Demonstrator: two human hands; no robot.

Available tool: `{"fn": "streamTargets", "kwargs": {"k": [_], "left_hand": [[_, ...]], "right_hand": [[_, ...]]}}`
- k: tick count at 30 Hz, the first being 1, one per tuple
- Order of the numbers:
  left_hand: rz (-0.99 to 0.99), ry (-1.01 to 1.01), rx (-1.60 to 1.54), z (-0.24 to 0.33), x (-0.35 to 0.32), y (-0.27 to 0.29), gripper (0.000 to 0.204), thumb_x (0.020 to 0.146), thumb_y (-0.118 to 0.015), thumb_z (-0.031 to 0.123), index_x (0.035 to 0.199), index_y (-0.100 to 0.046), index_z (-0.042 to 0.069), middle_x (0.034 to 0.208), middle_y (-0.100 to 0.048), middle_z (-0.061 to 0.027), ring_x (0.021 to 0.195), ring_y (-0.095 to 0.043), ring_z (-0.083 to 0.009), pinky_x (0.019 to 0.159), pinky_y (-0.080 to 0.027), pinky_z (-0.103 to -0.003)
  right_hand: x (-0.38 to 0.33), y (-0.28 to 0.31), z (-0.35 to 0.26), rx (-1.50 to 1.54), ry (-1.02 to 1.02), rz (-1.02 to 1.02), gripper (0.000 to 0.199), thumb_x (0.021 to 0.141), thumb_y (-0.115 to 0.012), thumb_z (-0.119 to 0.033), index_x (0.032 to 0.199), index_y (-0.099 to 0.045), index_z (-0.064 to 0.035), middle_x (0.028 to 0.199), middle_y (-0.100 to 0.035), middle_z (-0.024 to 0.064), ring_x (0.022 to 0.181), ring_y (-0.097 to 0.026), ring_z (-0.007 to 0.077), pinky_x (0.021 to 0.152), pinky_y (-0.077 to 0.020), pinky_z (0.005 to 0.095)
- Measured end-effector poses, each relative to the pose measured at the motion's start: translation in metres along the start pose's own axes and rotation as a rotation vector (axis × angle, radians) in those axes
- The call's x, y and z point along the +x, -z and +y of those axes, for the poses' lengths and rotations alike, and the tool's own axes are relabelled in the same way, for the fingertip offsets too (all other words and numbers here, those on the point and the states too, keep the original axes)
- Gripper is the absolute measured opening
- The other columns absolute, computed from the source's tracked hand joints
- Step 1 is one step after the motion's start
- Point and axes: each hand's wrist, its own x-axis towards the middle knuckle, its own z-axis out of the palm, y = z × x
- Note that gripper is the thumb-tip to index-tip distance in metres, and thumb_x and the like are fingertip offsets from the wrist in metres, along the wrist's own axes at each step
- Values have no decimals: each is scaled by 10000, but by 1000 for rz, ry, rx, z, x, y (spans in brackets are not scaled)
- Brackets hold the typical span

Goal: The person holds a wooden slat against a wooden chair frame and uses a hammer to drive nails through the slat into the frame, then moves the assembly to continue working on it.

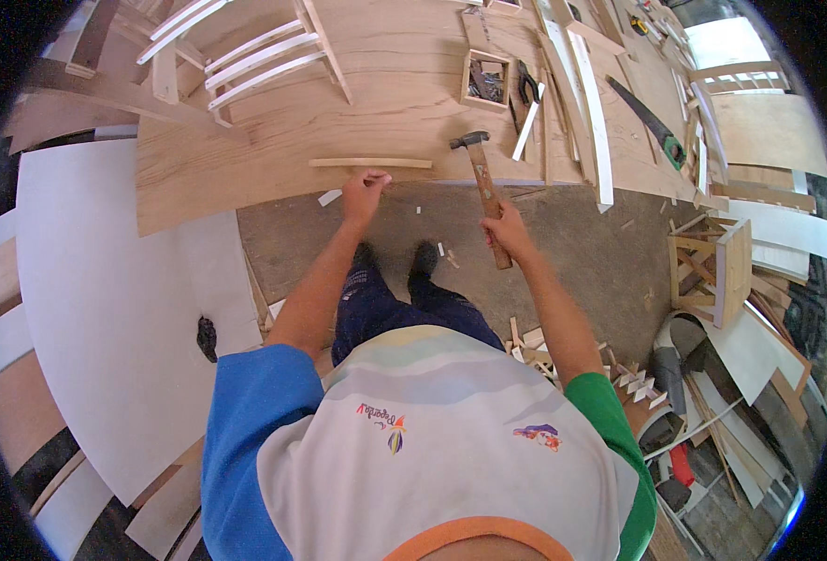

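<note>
My right hand [507,229] grips the wooden handle of a claw hammer [481,178]; its dark metal head lies over the near edge of a large plywood sheet [273,140]. My left hand [365,190] reaches to that same edge, fingers pinched just below a thin wooden strip [369,163] that lies flat on the sheet. What the left fingers pinch, if anything, is too small to see. I stand on a brown floor, my dark shoes showing between my arms.
A small open wooden box [486,79] with pliers [527,89] beside it sits further back. White slatted chair parts [254,56] lie at the far left, a handsaw [652,122] at the right, a small wooden stool frame [712,271] right, a white board [105,309] left, offcuts by my feet.
</note>
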Motion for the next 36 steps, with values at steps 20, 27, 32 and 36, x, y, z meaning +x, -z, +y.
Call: {"fn": "streamTargets", "kwargs": {"k": [20,27,32,36], "left_hand": [[79,-515,495,-32,47,1,122,770,-668,200,828,-645,95,894,-654,-82,964,-582,-304,834,-437,-432],[-10,-665,577,-50,46,-4,120,770,-671,190,835,-642,93,947,-652,-84,1026,-571,-290,905,-413,-433],[27,-392,397,-34,29,-13,148,782,-692,193,849,-673,63,839,-676,-85,880,-635,-276,806,-478,-389],[130,-191,152,-19,-4,-30,183,785,-720,186,898,-703,43,802,-696,-88,715,-657,-215,673,-508,-313]], "right_hand": [[25,12,27,62,-61,-102,273,788,-599,-22,1020,-457,8,721,-540,77,560,-561,166,493,-477,311],[39,9,14,-81,-28,-96,256,777,-624,-30,980,-474,13,715,-549,80,546,-563,168,485,-484,317],[65,-7,8,-228,79,21,286,793,-666,-119,974,-494,20,696,-564,107,570,-592,225,520,-494,352],[82,-14,-11,-494,375,207,337,783,-689,-165,1025,-538,14,767,-614,161,720,-631,339,674,-509,435]]}}
